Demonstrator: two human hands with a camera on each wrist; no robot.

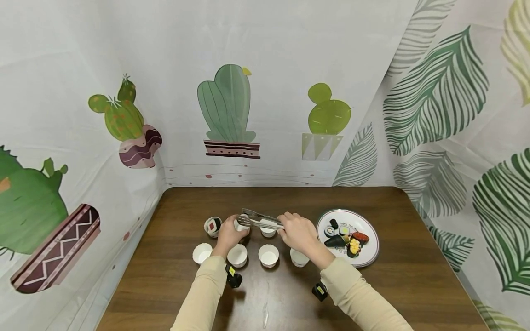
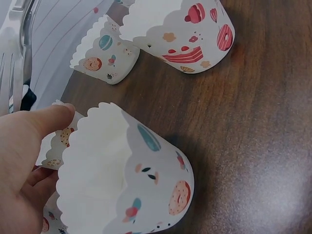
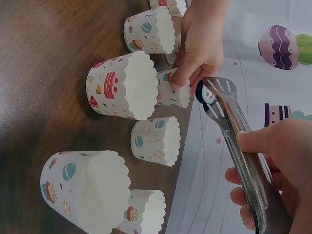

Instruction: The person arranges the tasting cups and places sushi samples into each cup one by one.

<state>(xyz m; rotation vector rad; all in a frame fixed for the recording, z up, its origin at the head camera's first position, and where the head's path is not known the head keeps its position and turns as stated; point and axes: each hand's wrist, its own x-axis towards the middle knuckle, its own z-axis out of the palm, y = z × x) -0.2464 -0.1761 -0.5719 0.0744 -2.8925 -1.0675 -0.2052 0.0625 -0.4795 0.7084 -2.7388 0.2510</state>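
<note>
My left hand (image 1: 229, 235) grips a white paper baking cup (image 3: 170, 97) with printed sweets, in the back row of cups. Metal serving tongs (image 1: 265, 222) are held in my right hand (image 1: 299, 232), thumb on one arm and fingers curled under the other. Between the slotted tong tips sits a small black-and-white sushi roll (image 3: 207, 93), just beyond the rim of the gripped cup. Part of that roll (image 2: 30, 99) also shows at the left wrist view's edge. Left of my left hand, another cup contains a sushi roll with a red centre (image 1: 213, 226).
Several more scalloped paper cups (image 1: 268, 256) stand in two rows on the brown table (image 1: 165, 285). To the right lies an oval white plate (image 1: 370, 248) with several sushi pieces (image 1: 354, 246). A printed cloth (image 1: 281, 55) hangs behind the table.
</note>
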